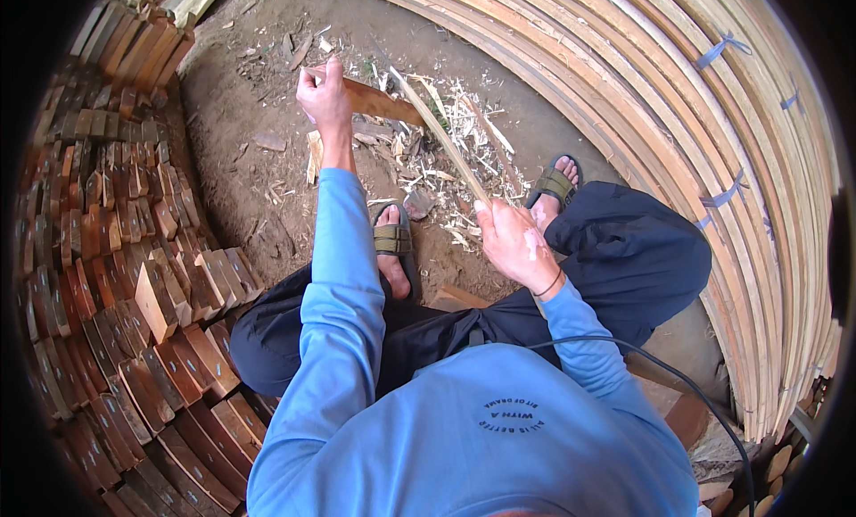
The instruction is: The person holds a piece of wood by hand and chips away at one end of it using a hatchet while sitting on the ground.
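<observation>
Here the left hand [325, 96] grips a wooden board [383, 101], the right hand [519, 244] a slim strip [446, 145].

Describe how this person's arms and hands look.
The left sleeve and right sleeve are long, light blue. The left hand and right hand are gloveless, the right wearing a thin dark wristband. A black cable crosses the right sleeve.
</observation>
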Demonstrator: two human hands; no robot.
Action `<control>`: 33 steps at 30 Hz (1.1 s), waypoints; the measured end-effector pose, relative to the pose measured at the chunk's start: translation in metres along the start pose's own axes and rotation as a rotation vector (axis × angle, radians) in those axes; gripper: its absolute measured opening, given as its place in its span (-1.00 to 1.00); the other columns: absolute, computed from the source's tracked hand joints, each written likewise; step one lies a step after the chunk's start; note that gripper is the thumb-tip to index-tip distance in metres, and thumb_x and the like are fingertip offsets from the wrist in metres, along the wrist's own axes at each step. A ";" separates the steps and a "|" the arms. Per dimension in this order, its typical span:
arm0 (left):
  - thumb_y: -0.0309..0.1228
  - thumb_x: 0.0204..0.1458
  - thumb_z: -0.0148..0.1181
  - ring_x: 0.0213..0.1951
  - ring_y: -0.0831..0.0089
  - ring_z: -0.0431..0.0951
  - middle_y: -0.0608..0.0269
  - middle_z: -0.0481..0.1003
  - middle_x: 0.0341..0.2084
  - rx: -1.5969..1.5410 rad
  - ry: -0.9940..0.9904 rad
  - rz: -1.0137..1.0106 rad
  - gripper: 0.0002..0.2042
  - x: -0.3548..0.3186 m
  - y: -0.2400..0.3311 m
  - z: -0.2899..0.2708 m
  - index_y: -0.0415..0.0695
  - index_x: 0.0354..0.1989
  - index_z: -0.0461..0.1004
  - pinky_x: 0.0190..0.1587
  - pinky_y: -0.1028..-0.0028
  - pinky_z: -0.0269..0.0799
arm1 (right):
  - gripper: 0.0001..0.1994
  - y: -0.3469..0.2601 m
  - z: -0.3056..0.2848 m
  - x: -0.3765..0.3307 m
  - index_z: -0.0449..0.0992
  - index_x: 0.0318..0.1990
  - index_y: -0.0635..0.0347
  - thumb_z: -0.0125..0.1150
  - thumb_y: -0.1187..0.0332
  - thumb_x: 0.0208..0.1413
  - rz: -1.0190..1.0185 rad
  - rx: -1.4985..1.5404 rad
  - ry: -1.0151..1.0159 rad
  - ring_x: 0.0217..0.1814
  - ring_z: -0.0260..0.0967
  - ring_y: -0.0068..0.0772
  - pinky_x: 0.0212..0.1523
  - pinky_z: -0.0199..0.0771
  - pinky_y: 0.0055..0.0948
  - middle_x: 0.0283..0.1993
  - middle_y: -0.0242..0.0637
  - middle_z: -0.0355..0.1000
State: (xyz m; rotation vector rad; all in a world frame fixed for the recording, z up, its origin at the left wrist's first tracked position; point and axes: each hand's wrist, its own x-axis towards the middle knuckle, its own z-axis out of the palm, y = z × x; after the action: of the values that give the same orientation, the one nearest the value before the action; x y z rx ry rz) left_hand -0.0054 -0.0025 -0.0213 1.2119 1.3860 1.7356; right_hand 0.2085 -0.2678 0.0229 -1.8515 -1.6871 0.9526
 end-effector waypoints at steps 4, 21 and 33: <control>-0.41 0.04 0.26 -0.44 0.60 0.37 0.35 0.45 -0.52 0.014 0.003 0.012 -0.81 0.001 -0.009 -0.004 -0.26 -0.49 0.43 -0.34 0.52 0.33 | -0.60 -0.007 0.004 -0.003 0.47 -0.43 0.45 -0.03 0.25 0.31 0.101 -0.007 -0.054 -0.34 0.44 0.34 -0.24 0.40 0.14 -0.47 0.28 0.42; -0.49 -0.03 0.22 -0.37 0.59 0.40 0.31 0.47 -0.48 -0.063 -0.084 -0.006 -0.89 -0.007 -0.004 0.000 -0.27 -0.44 0.45 -0.23 0.51 0.35 | -0.67 0.046 0.000 0.001 0.24 -0.33 0.06 -0.17 0.07 0.43 0.712 0.995 -0.609 -0.73 -0.15 -0.76 -0.80 -0.11 -0.62 -0.62 -0.61 0.00; -0.56 -0.04 0.13 -0.35 0.55 0.32 0.26 0.42 -0.44 -0.182 -0.157 -0.007 -0.79 0.001 -0.025 -0.027 -0.10 -0.61 0.23 -0.18 0.49 0.28 | -0.63 0.022 -0.009 -0.002 0.38 -0.21 0.42 0.02 0.15 0.30 0.307 0.364 -0.337 -0.45 0.50 0.05 -0.41 0.42 -0.06 -0.49 0.09 0.46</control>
State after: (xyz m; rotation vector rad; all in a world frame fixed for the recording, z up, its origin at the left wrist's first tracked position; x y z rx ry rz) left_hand -0.0327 -0.0061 -0.0461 1.2130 1.1150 1.6829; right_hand 0.2301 -0.2715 0.0130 -1.7984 -1.2993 1.6558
